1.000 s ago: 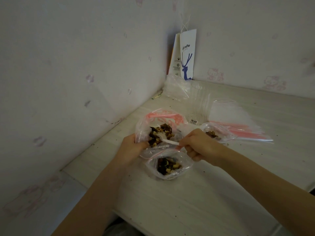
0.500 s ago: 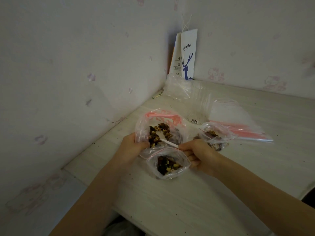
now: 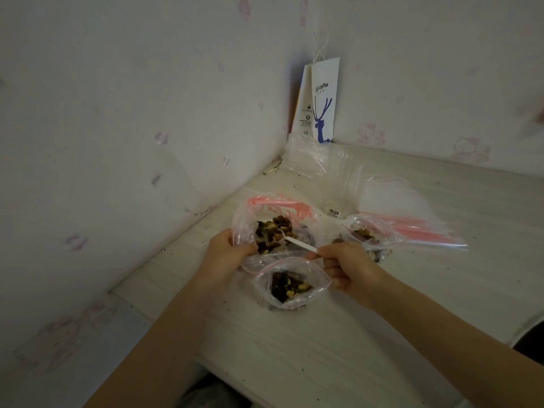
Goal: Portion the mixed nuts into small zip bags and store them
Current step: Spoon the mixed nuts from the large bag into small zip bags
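Note:
A large clear zip bag (image 3: 250,212) with a pink seal stands open on the table, with mixed nuts (image 3: 272,234) inside. My left hand (image 3: 226,251) grips its near left rim. My right hand (image 3: 347,265) pinches the handle of a white plastic spoon (image 3: 297,244), whose bowl is down among the nuts in the large bag. In front of it sits a small zip bag (image 3: 291,285), open, with nuts in it. Another small bag of nuts (image 3: 368,234) lies to the right, behind my right hand.
A pile of unused zip bags (image 3: 412,214) with pink seals lies at the right. Crumpled clear plastic (image 3: 312,160) and a white paper coffee bag (image 3: 322,98) stand in the wall corner. The wall runs close along the table's left edge (image 3: 164,254).
My right hand has slid a little nearer and lower with the spoon, whose bowl stays in the large bag. My left hand keeps its grip on the rim.

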